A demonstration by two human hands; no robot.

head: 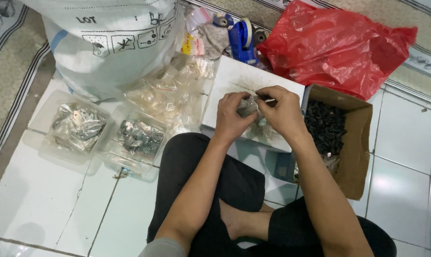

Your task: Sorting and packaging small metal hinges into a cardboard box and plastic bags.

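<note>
Item one: our fingertips (256,98), thumb and forefingers of both hands pressed together on a small clear plastic bag (248,107). We pinch it from both sides at its upper edge; it sits between the two hands, partly hidden by them, with small grey metal pieces showing through the film.

Item two: our left hand (230,117) closes on the bag's left side; our right hand (282,110) closes on its right, knuckles up. Both hover above a white box (234,78) lying flat on the floor.

Item three: just right of the right hand, an open cardboard carton (356,143) holding a heap of small black parts (326,127).

Item four: behind the carton, a crumpled red plastic bag (337,43).

Item five: at the far edge of the white box, a blue tape dispenser (242,40).

Item six: left of the box, a loose pile of empty clear bags (170,93), then two clear trays (130,164) with filled packets of metal pieces.

Item seven: a large white woven sack (111,38) behind the trays.

Item eight: our crossed legs in black trousers (225,190) on white floor tiles (34,204).
</note>
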